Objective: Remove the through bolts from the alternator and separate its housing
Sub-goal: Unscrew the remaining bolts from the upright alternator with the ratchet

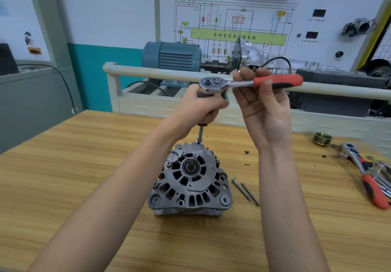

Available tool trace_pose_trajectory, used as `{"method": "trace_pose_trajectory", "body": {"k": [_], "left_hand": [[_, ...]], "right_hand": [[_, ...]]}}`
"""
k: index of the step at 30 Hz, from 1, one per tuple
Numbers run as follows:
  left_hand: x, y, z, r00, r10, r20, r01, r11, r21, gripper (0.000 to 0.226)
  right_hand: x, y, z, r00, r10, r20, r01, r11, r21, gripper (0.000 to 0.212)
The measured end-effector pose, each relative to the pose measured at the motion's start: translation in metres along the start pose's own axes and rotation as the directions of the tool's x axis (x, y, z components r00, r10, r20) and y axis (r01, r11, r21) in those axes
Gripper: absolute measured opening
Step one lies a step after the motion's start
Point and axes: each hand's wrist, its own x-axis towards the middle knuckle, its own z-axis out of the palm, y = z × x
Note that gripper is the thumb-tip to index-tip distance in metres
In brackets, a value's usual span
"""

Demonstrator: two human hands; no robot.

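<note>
Both forearms reach in from the near edge. Alternator stands on the wooden table, shaft end up. Left hand is wrapped around the driver handle; its extension shaft runs down to a bolt position on the housing's far rim. Right hand holds the red-handled ratchet by the handle, fingers curled over it, ratchet head seated atop the driver. Two removed through bolts lie just right of the alternator. Pulley and second ratchet lie far right.
</note>
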Motion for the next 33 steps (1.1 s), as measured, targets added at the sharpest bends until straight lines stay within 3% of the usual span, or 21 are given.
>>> {"method": "trace_pose_trajectory", "body": {"k": [4, 11, 22, 28, 33], "left_hand": [[0.005, 0.000, 0.000, 0.971, -0.025, -0.236, 0.018, 0.999, -0.029, 0.031], [0.000, -0.003, 0.001, 0.975, 0.054, -0.214, -0.052, 0.999, 0.013, 0.029], [0.002, -0.010, 0.001, 0.968, 0.131, -0.216, -0.159, 0.980, -0.121, 0.037], [0.005, -0.009, 0.002, 0.971, 0.122, -0.206, -0.140, 0.987, -0.076, 0.041], [0.003, -0.010, 0.011, 0.981, 0.085, -0.173, -0.090, 0.996, -0.025, 0.035]], "right_hand": [[-0.001, -0.001, -0.001, 0.984, -0.028, 0.178, 0.065, 0.976, -0.206, 0.025], [-0.003, 0.000, 0.002, 0.993, -0.025, 0.115, 0.045, 0.985, -0.169, 0.024], [-0.004, 0.001, 0.002, 0.984, -0.011, 0.175, 0.047, 0.978, -0.205, 0.023], [-0.003, 0.000, -0.001, 0.989, -0.020, 0.147, 0.050, 0.977, -0.205, 0.021], [0.002, 0.002, -0.001, 0.997, 0.030, -0.070, -0.032, 0.999, -0.039, 0.027]]}}
